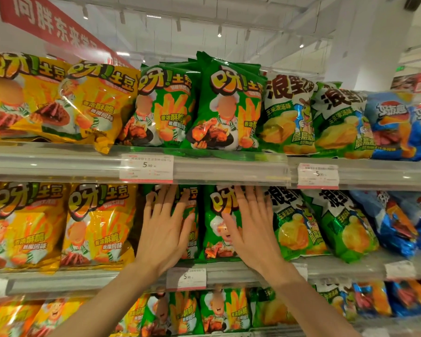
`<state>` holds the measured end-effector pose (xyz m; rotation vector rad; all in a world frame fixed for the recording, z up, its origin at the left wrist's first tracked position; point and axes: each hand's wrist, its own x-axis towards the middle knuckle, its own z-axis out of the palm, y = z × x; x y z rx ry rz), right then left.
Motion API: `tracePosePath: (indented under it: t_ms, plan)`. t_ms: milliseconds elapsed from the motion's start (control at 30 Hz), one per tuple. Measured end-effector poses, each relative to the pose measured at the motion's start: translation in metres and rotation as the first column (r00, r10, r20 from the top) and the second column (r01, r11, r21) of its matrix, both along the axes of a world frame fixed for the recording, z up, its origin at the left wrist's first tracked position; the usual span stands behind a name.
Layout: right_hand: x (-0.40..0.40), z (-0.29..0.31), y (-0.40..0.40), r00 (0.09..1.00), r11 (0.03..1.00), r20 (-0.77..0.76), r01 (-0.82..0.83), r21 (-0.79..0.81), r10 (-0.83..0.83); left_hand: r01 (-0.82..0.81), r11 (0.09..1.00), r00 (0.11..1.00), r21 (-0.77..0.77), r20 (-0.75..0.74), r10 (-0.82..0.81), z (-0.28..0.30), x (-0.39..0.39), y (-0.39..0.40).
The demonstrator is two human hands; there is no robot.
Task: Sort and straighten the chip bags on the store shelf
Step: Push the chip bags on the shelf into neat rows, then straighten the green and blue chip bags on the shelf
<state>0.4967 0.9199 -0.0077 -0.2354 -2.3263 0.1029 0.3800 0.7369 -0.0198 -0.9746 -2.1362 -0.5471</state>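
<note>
yellow bags (pixel 58 227) on the middle shelf (pixel 83 276) look fine already. left hand (pixel 164 229) is flat on one green bag (pixel 192 234), right hand (pixel 250 224) flat on the next green bag (pixel 219 229), fingers straight, no grip on either. looks like the squaring-up step on the green row. next move probably needs an even push so both faces sit flush with the corn bags (pixel 299 224).
</note>
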Motion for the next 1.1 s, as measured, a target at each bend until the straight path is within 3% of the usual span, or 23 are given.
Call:
tracePosePath:
  t_ms: [167, 333, 467, 600, 700, 833, 1100]
  plan:
    - [0.053, -0.001, 0.042, 0.99, 0.976, -0.13, 0.024, -0.217, -0.053, 0.234, 0.953, 0.961, 0.191, 0.104, -0.256, 0.012, 0.043, 0.023]
    - [0.092, 0.004, 0.124, 0.981, 0.973, -0.099, 0.148, -0.176, -0.168, 0.385, 0.91, 0.888, 0.153, 0.207, -0.41, 0.011, 0.097, 0.083]
    - [0.104, 0.004, 0.189, 0.975, 0.97, -0.043, 0.221, 0.105, -0.218, 0.337, 0.933, 0.849, 0.129, 0.387, -0.36, 0.011, 0.126, 0.142]
    - [0.101, -0.002, 0.229, 0.98, 0.943, 0.138, 0.092, 0.321, -0.143, 0.273, 0.948, 0.713, 0.166, 0.626, -0.315, 0.019, 0.138, 0.193]
    - [0.096, -0.005, 0.244, 0.955, 0.936, 0.24, 0.087, 0.341, -0.176, 0.159, 0.971, 0.649, 0.179, 0.722, -0.24, 0.02, 0.131, 0.218]
    - [0.092, -0.003, 0.257, 0.943, 0.945, 0.242, 0.154, 0.289, -0.228, 0.06, 0.951, 0.558, 0.305, 0.78, -0.285, 0.022, 0.117, 0.239]
    - [0.09, -0.009, 0.272, 0.943, 0.948, 0.234, 0.17, 0.27, -0.236, 0.003, 0.909, 0.513, 0.417, 0.779, -0.359, 0.018, 0.104, 0.253]
